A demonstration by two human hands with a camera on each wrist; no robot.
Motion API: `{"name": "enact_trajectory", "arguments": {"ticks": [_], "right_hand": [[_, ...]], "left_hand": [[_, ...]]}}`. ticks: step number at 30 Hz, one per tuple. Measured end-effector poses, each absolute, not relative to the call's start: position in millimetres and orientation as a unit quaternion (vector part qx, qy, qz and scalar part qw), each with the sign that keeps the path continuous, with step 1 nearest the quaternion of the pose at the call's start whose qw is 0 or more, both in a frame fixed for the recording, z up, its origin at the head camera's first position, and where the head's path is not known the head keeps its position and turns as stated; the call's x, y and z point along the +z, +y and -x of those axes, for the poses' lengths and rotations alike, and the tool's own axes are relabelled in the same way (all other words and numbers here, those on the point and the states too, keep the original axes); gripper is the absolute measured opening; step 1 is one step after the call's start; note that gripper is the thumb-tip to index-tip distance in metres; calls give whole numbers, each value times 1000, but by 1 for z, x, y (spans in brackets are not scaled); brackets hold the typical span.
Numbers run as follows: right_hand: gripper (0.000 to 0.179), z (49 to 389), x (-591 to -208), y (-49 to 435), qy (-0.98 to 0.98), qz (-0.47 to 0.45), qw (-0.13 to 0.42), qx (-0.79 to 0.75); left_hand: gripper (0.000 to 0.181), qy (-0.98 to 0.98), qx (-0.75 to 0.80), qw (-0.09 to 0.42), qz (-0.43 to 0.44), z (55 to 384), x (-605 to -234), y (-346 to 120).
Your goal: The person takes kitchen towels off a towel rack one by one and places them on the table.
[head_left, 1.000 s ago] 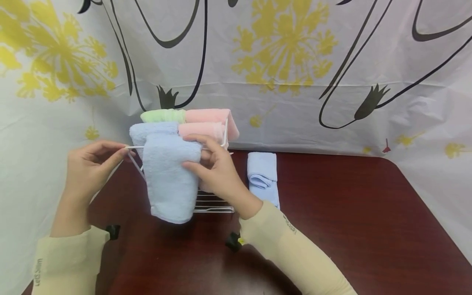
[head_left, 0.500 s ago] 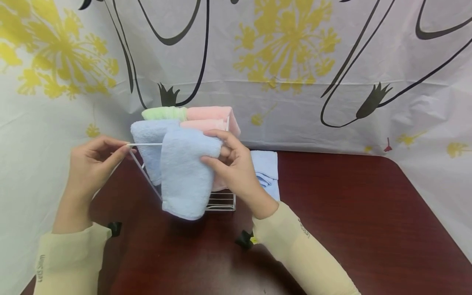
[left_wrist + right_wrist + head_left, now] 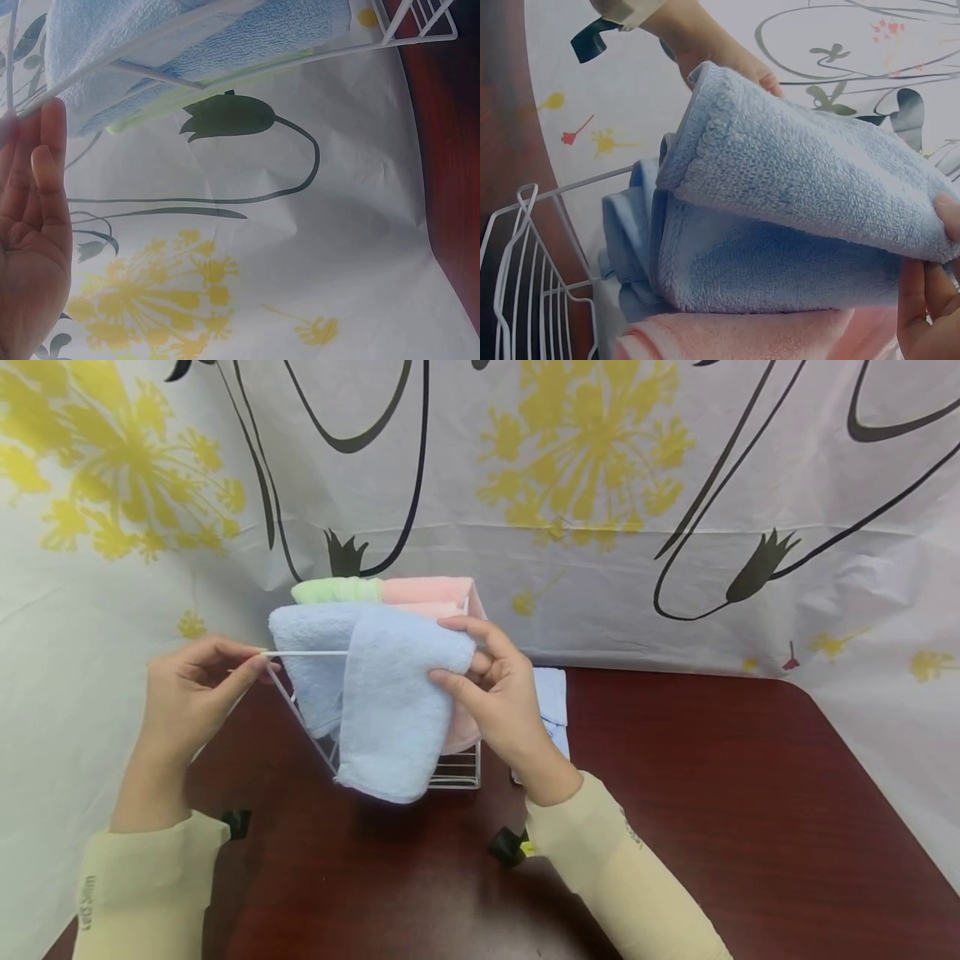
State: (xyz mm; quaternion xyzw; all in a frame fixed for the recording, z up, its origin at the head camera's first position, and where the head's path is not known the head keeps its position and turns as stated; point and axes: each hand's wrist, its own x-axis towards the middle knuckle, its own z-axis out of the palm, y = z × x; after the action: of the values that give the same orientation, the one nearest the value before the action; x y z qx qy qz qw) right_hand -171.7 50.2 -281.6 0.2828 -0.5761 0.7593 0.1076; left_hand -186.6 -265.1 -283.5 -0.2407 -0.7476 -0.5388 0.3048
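My left hand [image 3: 198,697] pinches the left corner of the front rail of a white wire rack [image 3: 307,653]. In the left wrist view, its fingers touch the wire at the left edge. A light blue towel [image 3: 393,702] hangs folded over that rail, toward the rail's right part. My right hand [image 3: 498,702] grips this towel's upper right edge between thumb and fingers. The right wrist view shows two layers of the towel [image 3: 810,172] spread apart, with the right hand [image 3: 934,315] at their right end. Behind it, a second blue towel [image 3: 303,627] hangs on the rack.
Pink towels [image 3: 427,589] and a green towel [image 3: 337,590] lie over the rack's rear rails. A folded blue cloth [image 3: 552,693] rests on the dark red table [image 3: 712,793], partly behind my right hand. A patterned white sheet [image 3: 600,568] stands behind the table.
My right hand has moved to the right along the front rail, taking the blue towel with it and baring more rail on the left. The left hand keeps its hold on the corner.
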Motion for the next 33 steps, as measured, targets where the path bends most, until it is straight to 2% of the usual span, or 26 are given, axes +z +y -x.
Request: {"name": "enact_trajectory", "arguments": {"ticks": [2, 8, 15, 21, 26, 33], "right_hand": [[49, 171, -280, 51, -571, -284, 112, 762], [50, 170, -276, 55, -563, -280, 124, 767], [48, 170, -276, 58, -557, -278, 152, 768], [56, 172, -274, 61, -545, -279, 172, 772], [59, 171, -273, 60, -528, -284, 160, 784], [74, 172, -270, 60, -535, -280, 144, 784]], "left_hand": [[16, -747, -540, 306, 237, 186, -283, -265], [4, -734, -556, 298, 251, 187, -284, -265], [5, -742, -539, 299, 262, 187, -284, -266], [5, -751, -529, 302, 257, 186, -284, -265], [6, -737, -550, 303, 251, 186, -285, -265], [7, -719, -571, 297, 263, 188, -286, -265]]}}
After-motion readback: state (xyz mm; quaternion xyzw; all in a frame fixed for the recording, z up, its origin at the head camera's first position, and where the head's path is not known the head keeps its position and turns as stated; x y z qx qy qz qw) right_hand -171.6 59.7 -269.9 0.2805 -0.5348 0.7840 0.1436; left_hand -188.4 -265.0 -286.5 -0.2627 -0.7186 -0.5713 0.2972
